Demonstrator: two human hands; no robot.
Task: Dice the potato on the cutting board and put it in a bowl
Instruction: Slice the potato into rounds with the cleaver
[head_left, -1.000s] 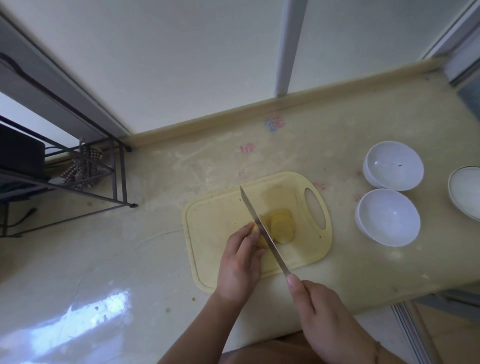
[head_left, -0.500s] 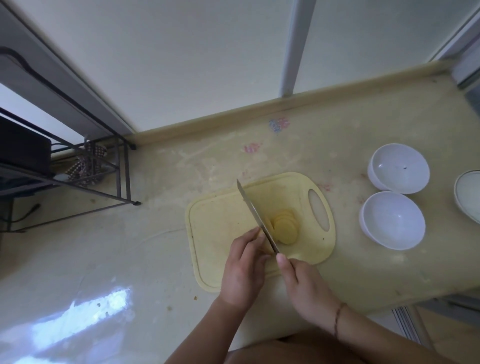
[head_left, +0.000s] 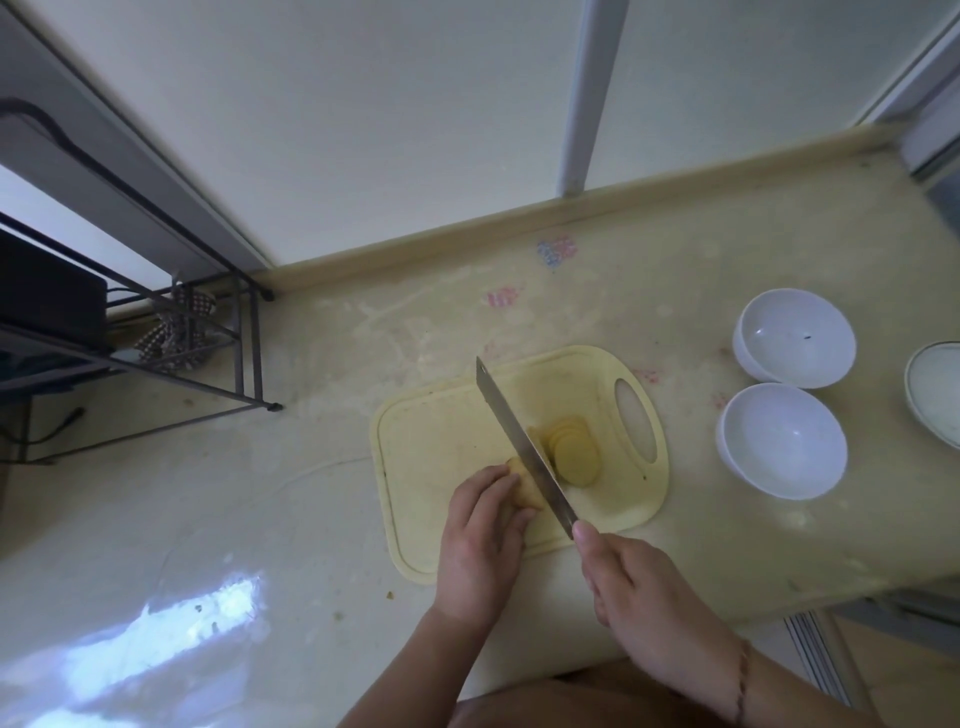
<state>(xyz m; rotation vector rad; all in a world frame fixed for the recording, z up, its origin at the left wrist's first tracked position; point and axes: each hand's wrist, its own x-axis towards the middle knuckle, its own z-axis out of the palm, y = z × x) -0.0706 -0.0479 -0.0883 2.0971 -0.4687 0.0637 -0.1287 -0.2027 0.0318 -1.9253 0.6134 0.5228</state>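
A pale yellow cutting board with a handle slot lies flat on the counter. On it the uncut potato sits beside a stack of round slices. Two white bowls stand right of the board.

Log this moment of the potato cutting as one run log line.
step: slicing | left hand holds potato on cutting board | right hand grips knife | slices beside blade | bowls empty

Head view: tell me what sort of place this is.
Most likely a home kitchen counter. A yellow cutting board carries potato slices under a knife, white bowls wait beside it, and a black wire rack stands in the corner.
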